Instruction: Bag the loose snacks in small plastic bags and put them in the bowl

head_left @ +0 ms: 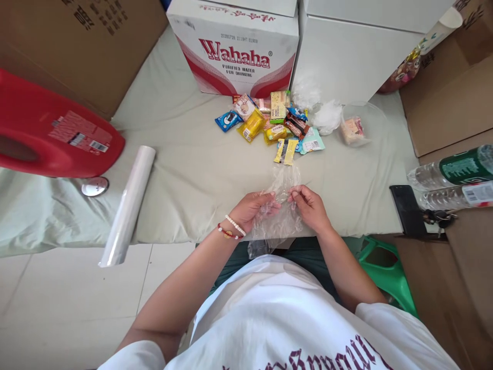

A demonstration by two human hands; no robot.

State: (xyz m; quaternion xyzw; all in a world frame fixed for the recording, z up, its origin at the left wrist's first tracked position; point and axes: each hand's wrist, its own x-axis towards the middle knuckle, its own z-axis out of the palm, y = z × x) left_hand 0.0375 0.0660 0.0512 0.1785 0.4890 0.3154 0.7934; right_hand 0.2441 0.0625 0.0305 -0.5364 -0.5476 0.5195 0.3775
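My left hand point(252, 209) and my right hand point(309, 207) both pinch a thin clear plastic bag point(280, 215) at the near edge of the cloth-covered surface point(192, 169). The fingers of each hand are closed on the film, the bag hanging crumpled between them and down over the edge. A pile of small wrapped snacks point(274, 126) lies on the cloth just beyond the hands, apart from them. My left wrist wears bead bracelets.
A roll of clear bags point(128, 205) lies at the left beside a red container point(50, 136) and a metal lid point(94, 186). Cardboard boxes stand behind, one marked Wahaha point(234, 49). A filled bag point(356, 128), water bottles point(454, 174), a phone point(407, 208) and a green stool point(387, 272) are at the right.
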